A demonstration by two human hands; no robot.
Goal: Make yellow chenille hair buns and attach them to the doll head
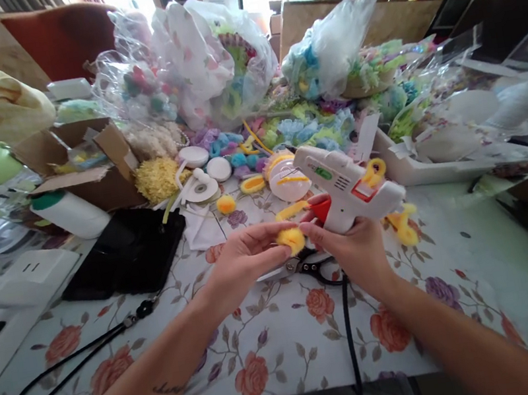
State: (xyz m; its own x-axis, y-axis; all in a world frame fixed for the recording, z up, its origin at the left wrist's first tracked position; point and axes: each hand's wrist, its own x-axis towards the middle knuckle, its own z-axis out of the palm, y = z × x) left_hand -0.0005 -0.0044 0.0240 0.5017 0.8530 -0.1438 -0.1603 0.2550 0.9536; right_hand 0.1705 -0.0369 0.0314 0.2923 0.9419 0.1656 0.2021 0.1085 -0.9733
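A flat black object (123, 256) — possibly a tablet — lies on the flowered tablecloth (298, 365), an open cardboard box (109, 187) just behind it.

A rose-patterned tabletop (293, 336) is bearing black-handled scissors (293, 265), a flat black device (125, 256) is lying to the left, a yellow pompom (226, 204) is sitting near a white spool (201, 190), an open cardboard box (109, 187) is standing farther back

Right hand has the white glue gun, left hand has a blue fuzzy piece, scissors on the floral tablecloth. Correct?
One error: the fuzzy piece in the left hand is yellow, not blue, as the head view shows. The rest stands: right hand has the white glue gun, scissors on the floral tablecloth.
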